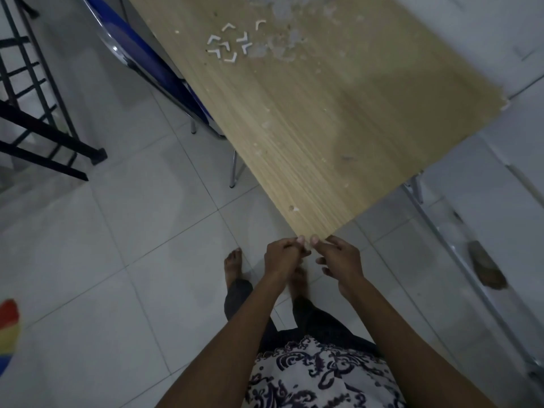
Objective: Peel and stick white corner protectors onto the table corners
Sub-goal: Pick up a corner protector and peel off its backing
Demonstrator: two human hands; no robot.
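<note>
A light wooden table (323, 119) runs away from me, and its near corner (307, 235) points at my body. My left hand (281, 256) and my right hand (340, 257) meet at that corner with both thumbs on its tip. The fingers of both hands curl below the edge. A small pale piece shows between the thumbs, mostly hidden, so I cannot tell if it is a protector. Several white L-shaped corner protectors (228, 44) lie loose on the far part of the tabletop.
A blue chair with chrome legs (164, 72) is tucked under the table's left side. A black metal railing (38, 113) stands at the far left. A metal frame (459, 254) runs along the right. My bare feet (234, 267) stand on the white tile floor.
</note>
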